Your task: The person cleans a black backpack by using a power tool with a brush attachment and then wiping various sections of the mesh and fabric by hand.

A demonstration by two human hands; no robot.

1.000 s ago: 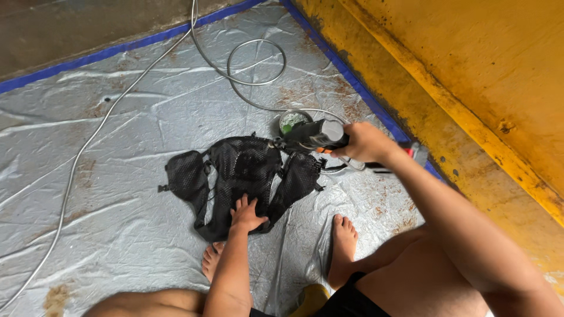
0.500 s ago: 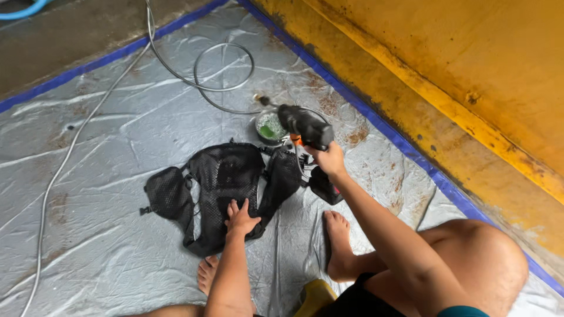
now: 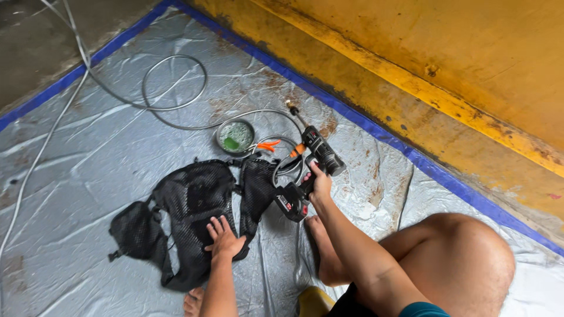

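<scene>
A black mesh vest [image 3: 188,217] lies spread flat on a grey plastic sheet [image 3: 88,176]. My left hand [image 3: 224,239] rests flat on the vest's lower right part, fingers apart. My right hand [image 3: 319,186] grips a black spray gun [image 3: 305,170] with red and orange details, its thin nozzle pointing up and away from me. The gun sits just right of the vest, with a grey hose [image 3: 176,94] running from it across the sheet.
A small round tin [image 3: 235,136] with green stuff in it stands behind the vest, next to an orange-handled tool [image 3: 267,145]. A yellow wall [image 3: 440,70] runs along the right. The sheet has a blue edge [image 3: 364,126]. My bare feet and knee [image 3: 464,258] are at the bottom.
My right hand has brought the spray gun nearer to me and lower, beside the vest. The left hand has stayed on the vest. The camera has moved closer.
</scene>
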